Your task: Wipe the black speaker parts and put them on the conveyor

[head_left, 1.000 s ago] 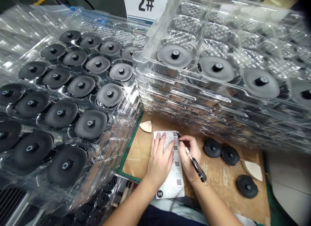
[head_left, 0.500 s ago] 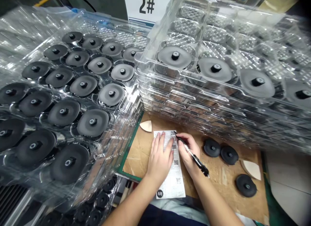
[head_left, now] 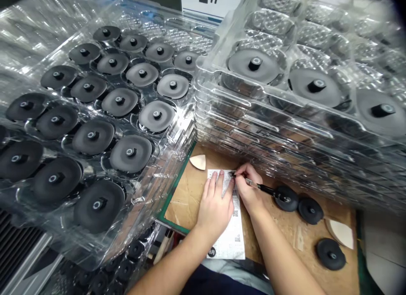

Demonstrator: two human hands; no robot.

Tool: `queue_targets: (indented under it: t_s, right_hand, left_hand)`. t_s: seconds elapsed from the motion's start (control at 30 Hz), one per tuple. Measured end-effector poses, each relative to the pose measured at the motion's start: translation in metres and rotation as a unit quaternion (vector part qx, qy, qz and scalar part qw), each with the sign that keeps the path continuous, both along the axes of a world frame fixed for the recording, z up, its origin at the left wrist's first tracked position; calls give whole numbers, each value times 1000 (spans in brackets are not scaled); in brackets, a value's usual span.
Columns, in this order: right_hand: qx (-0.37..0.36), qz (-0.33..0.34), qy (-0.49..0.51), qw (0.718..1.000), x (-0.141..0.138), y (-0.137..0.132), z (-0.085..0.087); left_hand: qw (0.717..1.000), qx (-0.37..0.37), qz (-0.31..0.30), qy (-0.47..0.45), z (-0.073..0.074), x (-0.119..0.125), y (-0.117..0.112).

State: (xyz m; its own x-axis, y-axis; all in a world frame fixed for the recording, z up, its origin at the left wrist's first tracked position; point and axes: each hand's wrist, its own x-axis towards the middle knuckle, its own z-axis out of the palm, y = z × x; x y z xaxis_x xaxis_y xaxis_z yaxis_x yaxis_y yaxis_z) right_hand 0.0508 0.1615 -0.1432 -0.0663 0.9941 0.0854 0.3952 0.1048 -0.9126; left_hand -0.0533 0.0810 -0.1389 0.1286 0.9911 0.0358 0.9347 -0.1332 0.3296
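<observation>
A printed paper sheet (head_left: 233, 240) with small square codes and a black round mark lies on the brown board (head_left: 184, 202). My left hand (head_left: 217, 202) rests flat on the sheet, its fingers spread. In my right hand (head_left: 250, 185) is a black-and-clear pen (head_left: 264, 188), pinched with its tip at the sheet's upper right part. The pen's rear end passes in front of a black round part (head_left: 287, 202). Close by to the right lies a second black round part (head_left: 311, 210), and a third black round part (head_left: 330, 254) sits nearer to me.
On the left, a stack of clear plastic trays (head_left: 165, 159) holds several black discs with hubs. Another clear tray stack (head_left: 228, 96) rises behind my hands. Pale wedge-shaped pieces (head_left: 198, 162) lie on the board. A white sign (head_left: 212, 7) stands at the back.
The view has shifted, so most things sit a little further right. My right hand has turned the pen to a flatter slant near the sheet's top. My left hand stays on the sheet.
</observation>
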Motion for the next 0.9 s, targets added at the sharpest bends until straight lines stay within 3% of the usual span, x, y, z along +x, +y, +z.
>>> queue_targets:
  t_s: [0.9]
  right_hand:
    - [28, -20, -28, 999, -3, -3, 2]
  left_hand:
    - [1000, 4, -8, -5, -1, -1, 0]
